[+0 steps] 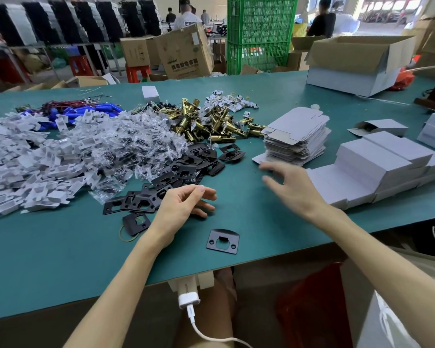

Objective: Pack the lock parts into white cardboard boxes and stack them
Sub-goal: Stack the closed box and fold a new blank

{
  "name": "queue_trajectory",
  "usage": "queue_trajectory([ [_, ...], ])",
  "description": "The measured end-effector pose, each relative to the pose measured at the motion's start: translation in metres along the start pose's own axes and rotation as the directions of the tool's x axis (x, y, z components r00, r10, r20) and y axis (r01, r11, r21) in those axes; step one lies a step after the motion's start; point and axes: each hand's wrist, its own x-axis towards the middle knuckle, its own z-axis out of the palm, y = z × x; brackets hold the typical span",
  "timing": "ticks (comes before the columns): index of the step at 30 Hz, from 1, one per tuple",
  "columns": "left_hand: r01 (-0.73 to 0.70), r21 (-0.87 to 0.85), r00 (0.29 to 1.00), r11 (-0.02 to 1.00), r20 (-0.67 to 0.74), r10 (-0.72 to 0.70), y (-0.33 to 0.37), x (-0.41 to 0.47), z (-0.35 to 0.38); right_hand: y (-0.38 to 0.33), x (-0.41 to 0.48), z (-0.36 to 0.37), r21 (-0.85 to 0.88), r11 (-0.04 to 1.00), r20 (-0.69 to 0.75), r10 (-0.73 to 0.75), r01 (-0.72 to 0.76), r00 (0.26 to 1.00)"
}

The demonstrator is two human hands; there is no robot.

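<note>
In the centre of the frame, the left hand (183,205) rests loosely curled beside the black plates (176,172). Right of it, the right hand (293,187), fingers spread, is near the stack of flat boxes (296,136).

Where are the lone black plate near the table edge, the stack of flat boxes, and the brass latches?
black plate (226,233): head view, its upper flat face.
stack of flat boxes (296,123): head view, the top sheet.
brass latches (201,125): head view, middle of the pile.

Surface (60,247): smooth, matt teal sheet.
Strike plates (222,241): black metal, satin-matt coating.
Latch bolts (211,124): brass-coloured metal, glossy.
Small bags (141,141): clear plastic, crinkled, shiny.
Flat box blanks (296,139) and folded boxes (377,162): white cardboard, matt, smooth.
</note>
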Motion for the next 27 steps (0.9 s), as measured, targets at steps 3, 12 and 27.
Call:
queue_trajectory([
  [3, 0.006, 0.003, 1.000, 1.000, -0.006, -0.006, -0.001, 0.000, 0.000, -0.015, 0.033, -0.013, -0.131, 0.991, -0.233, -0.066, 0.036, 0.970],
  [12, 0.008, -0.014, 0.999, 1.000, -0.034, -0.009, -0.001, 0.000, -0.001, -0.006, 0.083, -0.021, -0.636, 0.755, -0.042, 0.172, -0.159, 0.984],
  [27, 0.052, -0.518, 0.998, 0.854, 0.001, -0.061, 0.011, -0.001, -0.012, -0.085, 0.009, 0.031, -0.344, 0.722, -0.026, -0.646, 0.600, 0.762],
])
